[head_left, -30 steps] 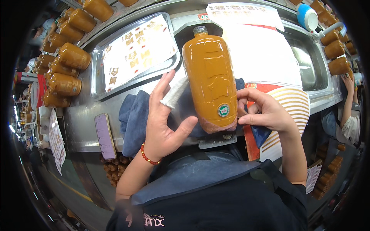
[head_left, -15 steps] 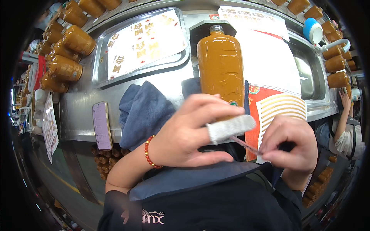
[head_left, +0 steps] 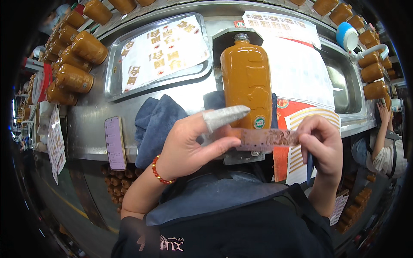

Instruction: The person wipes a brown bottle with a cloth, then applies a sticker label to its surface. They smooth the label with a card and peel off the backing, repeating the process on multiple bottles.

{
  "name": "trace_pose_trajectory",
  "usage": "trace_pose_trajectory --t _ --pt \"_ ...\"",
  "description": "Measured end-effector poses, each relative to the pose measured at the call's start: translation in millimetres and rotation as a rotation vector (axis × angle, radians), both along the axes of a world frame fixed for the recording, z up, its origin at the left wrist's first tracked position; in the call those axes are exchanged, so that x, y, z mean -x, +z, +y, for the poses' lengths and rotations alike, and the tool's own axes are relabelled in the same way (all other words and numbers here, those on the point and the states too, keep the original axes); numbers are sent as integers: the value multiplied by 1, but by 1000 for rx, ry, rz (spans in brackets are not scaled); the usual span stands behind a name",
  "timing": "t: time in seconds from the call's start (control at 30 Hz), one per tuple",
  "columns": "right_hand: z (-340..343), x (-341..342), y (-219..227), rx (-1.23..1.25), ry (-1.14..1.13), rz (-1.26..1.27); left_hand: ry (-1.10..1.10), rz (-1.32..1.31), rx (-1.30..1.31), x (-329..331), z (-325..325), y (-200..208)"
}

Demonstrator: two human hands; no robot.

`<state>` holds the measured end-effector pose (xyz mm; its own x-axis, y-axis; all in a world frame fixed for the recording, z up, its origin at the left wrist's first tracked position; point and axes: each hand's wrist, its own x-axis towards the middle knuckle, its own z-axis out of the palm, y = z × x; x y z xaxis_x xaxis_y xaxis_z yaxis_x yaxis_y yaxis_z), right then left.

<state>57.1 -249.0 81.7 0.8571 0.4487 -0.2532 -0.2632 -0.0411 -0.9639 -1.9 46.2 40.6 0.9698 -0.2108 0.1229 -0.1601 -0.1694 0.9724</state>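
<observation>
A translucent strip with a dark ornamental pattern [head_left: 270, 139] is stretched level between my hands, across the base end of a large glossy brown bottle [head_left: 246, 77]. My left hand [head_left: 195, 139], with a whitish cloth finger cot [head_left: 226, 117] on its index finger, pinches the strip's left end. Its right end is gripped between thumb and fingers of my right hand [head_left: 322, 144]. The bottle lies on its back, neck away from me, with a small round green-and-white label [head_left: 259, 122] near its base. Whether the strip touches the bottle cannot be told.
Left of the bottle, a metal tray [head_left: 112, 69] carries a sheet of gold stickers [head_left: 165, 56]. A blue cloth [head_left: 161, 124] and a phone [head_left: 115, 144] lie nearer. On the right are a sheet of gold curved strips [head_left: 316, 118] and a sink [head_left: 344, 79]. Brown bottles [head_left: 75, 78] line both sides.
Both hands have risen slightly off my lap side toward the bottle. The strip, earlier seen edge-on and slanting, is now turned flat and level. My left index finger has lifted.
</observation>
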Motion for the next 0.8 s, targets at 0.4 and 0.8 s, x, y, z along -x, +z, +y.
trace_pose_trajectory --t 0.4,0.8 --pt "0 -21 -43 -10 -49 66 255 -108 -118 1 -21 -16" --pt "0 -26 -47 -14 -52 43 290 -59 -130 -1 -27 -6"
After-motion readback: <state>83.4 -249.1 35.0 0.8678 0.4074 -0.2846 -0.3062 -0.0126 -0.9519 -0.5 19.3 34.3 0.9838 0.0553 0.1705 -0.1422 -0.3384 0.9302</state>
